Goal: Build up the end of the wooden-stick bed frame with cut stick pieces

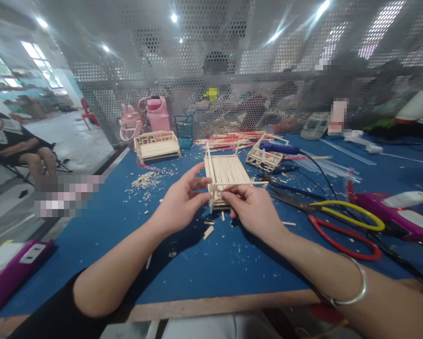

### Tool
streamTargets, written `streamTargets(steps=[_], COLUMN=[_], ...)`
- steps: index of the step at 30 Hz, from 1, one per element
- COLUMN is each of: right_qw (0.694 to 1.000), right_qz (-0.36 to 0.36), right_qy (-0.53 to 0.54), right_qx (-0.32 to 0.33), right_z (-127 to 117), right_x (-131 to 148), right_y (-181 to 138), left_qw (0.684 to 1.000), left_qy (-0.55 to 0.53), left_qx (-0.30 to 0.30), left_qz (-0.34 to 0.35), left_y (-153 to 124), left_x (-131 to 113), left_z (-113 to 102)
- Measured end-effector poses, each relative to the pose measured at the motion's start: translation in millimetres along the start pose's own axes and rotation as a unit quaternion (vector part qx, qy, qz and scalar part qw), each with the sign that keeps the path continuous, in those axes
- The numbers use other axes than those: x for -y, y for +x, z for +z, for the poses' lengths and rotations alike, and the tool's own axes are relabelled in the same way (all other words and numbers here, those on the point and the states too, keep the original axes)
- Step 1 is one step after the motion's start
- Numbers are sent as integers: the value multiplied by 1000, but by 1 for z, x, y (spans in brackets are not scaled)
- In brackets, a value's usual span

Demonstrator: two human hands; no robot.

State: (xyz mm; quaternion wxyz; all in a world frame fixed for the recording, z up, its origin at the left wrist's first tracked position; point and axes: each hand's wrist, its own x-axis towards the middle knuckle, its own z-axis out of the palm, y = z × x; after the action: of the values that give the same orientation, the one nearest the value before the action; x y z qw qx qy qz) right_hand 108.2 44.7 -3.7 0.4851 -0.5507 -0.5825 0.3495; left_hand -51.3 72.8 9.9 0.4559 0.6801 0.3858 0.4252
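A small bench-like model of pale wooden sticks (229, 169) stands in front of me, with a slatted seat and thin upright posts. My left hand (183, 200) is at its left front corner, thumb and fingers curled around the post there. At the front edge my right hand (256, 207) pinches with thumb and forefinger; a thin wooden stick seems to be in the pinch, though the fingertips partly hide it. A longer horizontal stick (257, 183) runs from the corner post across above my right fingers.
A finished-looking stick bench (158, 147) stands back left, another stick model (264, 157) back right beside a blue glue gun (280, 149). Scissors (345, 216) with red and yellow handles lie right. Wood scraps (144, 181), red-tipped sticks (225, 140) and a purple power strip (398, 214) surround.
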Motion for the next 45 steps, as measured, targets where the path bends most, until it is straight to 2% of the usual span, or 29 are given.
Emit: streamTargets(steps=[2,4,9,14,18,22,26,28,34,45], right_qw=[1000,1000,1000,1000,1000,1000,1000,1000,1000,999], right_qz=[1,1,-1,-2,2,4,11,13,8,-16], right_qy=[2,3,9,18,19,16,16,17,22,28], right_qx=[-3,-4,-4,-3,-4,-7,-11,-12,-8,-5], right_z=[0,0,0,0,0,1,1,1,1,2], right_x=[-2,-3,-3,-3,-4,-4,-2,-1,-3,-7], right_y=[0,1,1,1,2,2,2,2,0,1], left_qw=[999,998,997,996,994,995,985,977,971,987], left_qy=[7,-2,-6,-11,-45,-56,37,103,183,75], left_qx=[-47,-63,-79,-87,-98,-76,-159,-179,-144,-141], left_qz=[2,3,14,21,-12,-45,-49,-51,-54,-16], left_y=[1,2,1,1,2,3,7,8,5,7], left_x=[-1,-2,-4,-4,-4,-5,-4,-5,-7,8], left_z=[-1,3,16,18,16,5,-11,-15,-14,-4])
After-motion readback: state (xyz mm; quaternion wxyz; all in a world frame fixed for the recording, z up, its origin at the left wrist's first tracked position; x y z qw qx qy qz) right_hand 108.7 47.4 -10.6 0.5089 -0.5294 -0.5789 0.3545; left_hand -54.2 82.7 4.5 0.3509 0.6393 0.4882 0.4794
